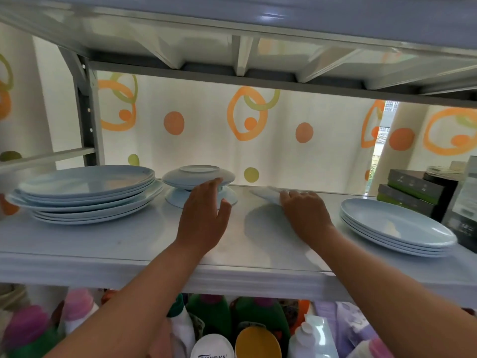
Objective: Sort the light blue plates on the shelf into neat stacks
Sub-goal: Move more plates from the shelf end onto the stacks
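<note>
On the shelf [129, 244] three groups of light blue plates are seen, and the task is judged to be partly done. At the left a big stack [85, 195] is piled, but its plates are shifted against each other, so the edges are not in line; it cannot be called neat yet. At the right a smaller stack [395, 226] of about four plates is laid more evenly, near the dark boxes [410, 195]. In the middle, at the back, two small dishes [198, 184] are placed upside down, the upper one resting on the lower one.

The left hand [204, 218] is held with fingers spread and loosely bent, its fingertips touching or just beside the rim of the upper dish; nothing is gripped by it. The right hand [304, 215] is pressed flat, fingers together, on one single plate [268, 195], which is lifted at its far edge and blurred; whether it is truly grasped cannot be told.

What is left, as it seems: the single plate must be put on a stack, the two dishes must be turned or sorted, and the left stack must be squared.
</note>
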A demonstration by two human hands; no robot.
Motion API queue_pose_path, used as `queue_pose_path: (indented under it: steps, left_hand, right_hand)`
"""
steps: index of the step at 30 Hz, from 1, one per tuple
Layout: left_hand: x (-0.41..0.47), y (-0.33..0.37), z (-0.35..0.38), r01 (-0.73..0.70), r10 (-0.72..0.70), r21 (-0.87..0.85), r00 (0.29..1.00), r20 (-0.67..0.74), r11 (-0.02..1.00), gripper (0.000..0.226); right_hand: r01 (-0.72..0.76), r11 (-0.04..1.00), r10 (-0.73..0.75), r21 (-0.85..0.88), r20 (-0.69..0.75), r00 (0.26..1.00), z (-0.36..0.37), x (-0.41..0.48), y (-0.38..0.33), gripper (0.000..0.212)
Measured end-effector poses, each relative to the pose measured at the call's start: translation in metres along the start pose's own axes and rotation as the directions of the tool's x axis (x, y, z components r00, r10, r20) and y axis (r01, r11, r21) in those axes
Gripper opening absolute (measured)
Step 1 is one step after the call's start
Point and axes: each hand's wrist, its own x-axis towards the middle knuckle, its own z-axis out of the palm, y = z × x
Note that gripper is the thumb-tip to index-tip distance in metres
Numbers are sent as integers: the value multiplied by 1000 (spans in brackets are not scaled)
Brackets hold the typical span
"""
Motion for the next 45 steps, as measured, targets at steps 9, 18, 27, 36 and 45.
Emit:
queue_pose_path:
  steps: [9, 18, 27, 36, 45]
  left_hand:
    - [-5, 28, -1, 73, -103, -278, 990, -97, 958, 41]
    - [-4, 82, 25, 25, -67, -379, 993, -98, 925, 43]
    - [4, 130, 63, 38, -66, -459, 997, -45, 888, 45]
    - [-3, 151, 92, 19, -22, -424, 1000, -3, 905, 52]
    - [-9, 161, 101, -40, 54, -387, 998, 25, 921, 55]
  right_hand:
    - [-317, 667, 570, 674, -190, 799, -55, -2, 39, 27]
    - [-550, -185, 788, 815, 457, 412, -60, -21, 104, 36]
    - [-717, -246, 732, 652, 610, 303, -48, -65, 154, 48]
    - [-790, -293, 735, 538, 656, 174, -33, -81, 173, 34]
    - [-911, 41, 795, 410, 539, 279, -25, -81, 178, 9]
